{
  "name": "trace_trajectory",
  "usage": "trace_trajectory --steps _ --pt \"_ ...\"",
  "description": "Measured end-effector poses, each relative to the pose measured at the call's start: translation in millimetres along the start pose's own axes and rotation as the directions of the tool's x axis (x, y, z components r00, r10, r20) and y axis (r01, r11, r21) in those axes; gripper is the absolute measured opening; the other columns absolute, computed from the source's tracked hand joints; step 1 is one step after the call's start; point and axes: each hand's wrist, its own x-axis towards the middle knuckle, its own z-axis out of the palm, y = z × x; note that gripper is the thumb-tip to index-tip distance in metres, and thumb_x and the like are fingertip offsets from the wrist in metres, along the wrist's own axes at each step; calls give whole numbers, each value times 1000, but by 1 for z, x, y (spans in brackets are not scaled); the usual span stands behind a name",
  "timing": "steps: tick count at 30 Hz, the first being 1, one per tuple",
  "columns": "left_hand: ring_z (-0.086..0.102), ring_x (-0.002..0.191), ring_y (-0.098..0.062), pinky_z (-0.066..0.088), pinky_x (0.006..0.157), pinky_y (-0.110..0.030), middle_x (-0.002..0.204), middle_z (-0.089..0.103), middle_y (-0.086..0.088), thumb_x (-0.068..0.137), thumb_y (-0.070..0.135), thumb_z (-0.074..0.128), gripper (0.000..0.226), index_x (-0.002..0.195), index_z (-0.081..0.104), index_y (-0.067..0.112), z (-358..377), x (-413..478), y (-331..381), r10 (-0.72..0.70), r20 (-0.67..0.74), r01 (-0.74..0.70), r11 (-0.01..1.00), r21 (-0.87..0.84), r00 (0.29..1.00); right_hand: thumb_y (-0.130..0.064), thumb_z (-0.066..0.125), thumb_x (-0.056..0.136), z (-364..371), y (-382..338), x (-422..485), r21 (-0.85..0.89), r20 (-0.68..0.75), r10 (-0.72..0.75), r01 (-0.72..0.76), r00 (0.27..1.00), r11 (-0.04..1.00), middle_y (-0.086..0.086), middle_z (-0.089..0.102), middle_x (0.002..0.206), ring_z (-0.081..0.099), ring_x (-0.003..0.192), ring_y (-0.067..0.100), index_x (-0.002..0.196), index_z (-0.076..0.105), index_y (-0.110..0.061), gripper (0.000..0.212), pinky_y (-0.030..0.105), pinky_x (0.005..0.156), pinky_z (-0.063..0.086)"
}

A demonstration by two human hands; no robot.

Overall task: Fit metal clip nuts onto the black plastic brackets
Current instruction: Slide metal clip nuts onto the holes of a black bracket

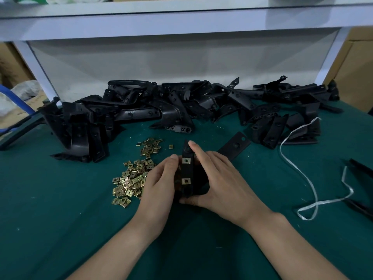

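Observation:
A black plastic bracket (187, 172) stands on edge at the centre of the green table, held between both hands. Two brass clip nuts sit on its facing edge, an upper clip nut (186, 160) and a lower clip nut (185, 181). My left hand (161, 184) grips the bracket's left side, fingertips up by the upper nut. My right hand (218, 178) wraps the right side, thumb under the bottom end and index finger stretched toward the top. A loose pile of clip nuts (133, 174) lies just left of my left hand.
A long heap of black brackets (181, 106) runs across the back of the green table (60, 209). One flat bracket (235, 145) lies behind my right hand. A white plastic strap (302, 174) curls at the right, beside black parts (361, 168). A white shelf (181, 23) hangs overhead.

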Motion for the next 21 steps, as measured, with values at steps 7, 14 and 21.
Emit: trace_trajectory --steps 7,14,21 --pt "61 80 -12 48 74 -34 81 66 3 87 47 59 27 84 71 24 1 0 3 29 23 -29 999 23 999 -57 81 70 2 2 0 10 -6 10 -10 1000 1000 -3 55 124 32 121 6 157 11 -23 116 -2 105 -2" --pt "56 75 -13 47 66 -29 77 60 0 93 46 58 31 79 61 19 1 -3 5 120 68 -125 989 79 990 -55 82 71 3 4 0 58 2 34 -34 999 998 -8 48 126 31 125 3 156 7 -31 116 -1 107 1" --pt "68 99 -12 52 82 -27 103 74 4 96 37 53 24 104 74 29 1 -4 7 84 119 -89 995 42 989 -52 81 74 5 9 0 102 -77 47 -39 996 994 -23 40 124 11 117 -37 155 2 -37 114 1 110 3"
